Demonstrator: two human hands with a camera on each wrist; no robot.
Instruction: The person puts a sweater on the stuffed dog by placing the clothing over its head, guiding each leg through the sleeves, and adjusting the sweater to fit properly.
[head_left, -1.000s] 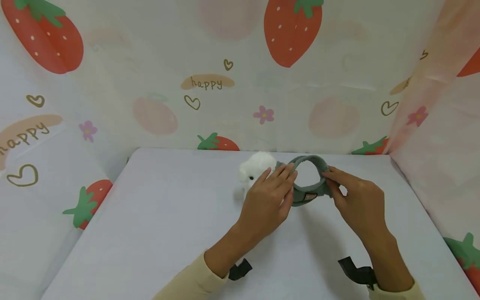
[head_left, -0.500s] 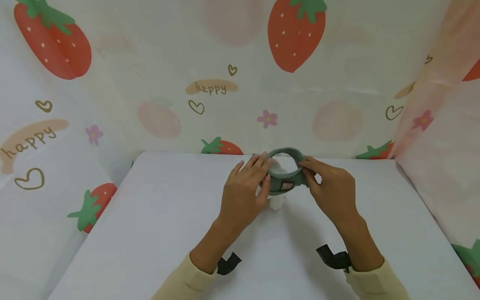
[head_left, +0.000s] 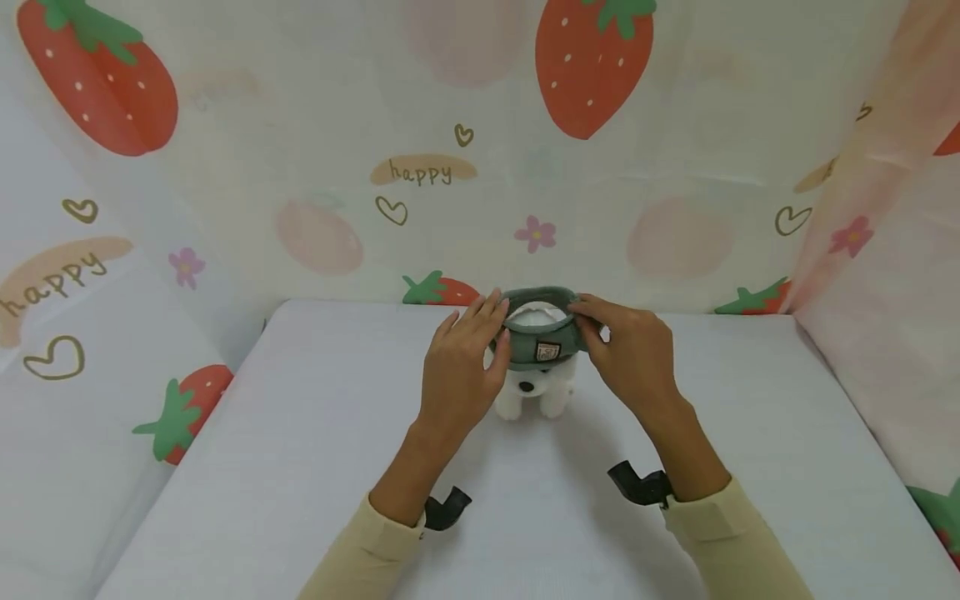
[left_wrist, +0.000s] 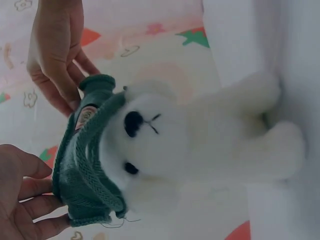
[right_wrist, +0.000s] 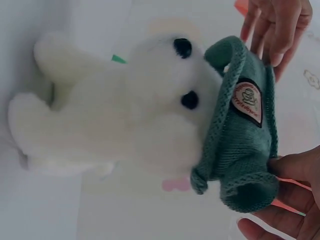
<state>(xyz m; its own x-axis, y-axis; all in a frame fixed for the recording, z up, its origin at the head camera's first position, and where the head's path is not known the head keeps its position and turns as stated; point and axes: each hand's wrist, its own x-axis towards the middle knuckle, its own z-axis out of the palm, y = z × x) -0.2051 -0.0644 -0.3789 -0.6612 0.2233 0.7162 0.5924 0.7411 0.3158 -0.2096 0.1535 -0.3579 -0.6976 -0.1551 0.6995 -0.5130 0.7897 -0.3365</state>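
Observation:
A small green knitted sweater (head_left: 521, 348) with a stitched patch (right_wrist: 247, 102) sits over the top of a white plush dog's head (left_wrist: 165, 127). White fur shows through the sweater's upper opening in the head view. My left hand (head_left: 461, 367) holds the sweater's left side, fingers along the knit and thumb at the front. On the other side my right hand (head_left: 637, 350) pinches the upper edge near a short sleeve (right_wrist: 250, 190). The dog stands upright on its legs, black nose and eyes showing below the hem in the wrist views.
The white table (head_left: 337, 433) ends at a cloth backdrop (head_left: 330, 100) printed with strawberries and hearts, close behind the dog. Cloth walls also rise at left and right. A black bracket (head_left: 641, 483) sticks out from each wrist.
Both hands have carried the sweater leftward from the dog's right side and lowered it over the head. The head, earlier uncovered, now shows inside the opening.

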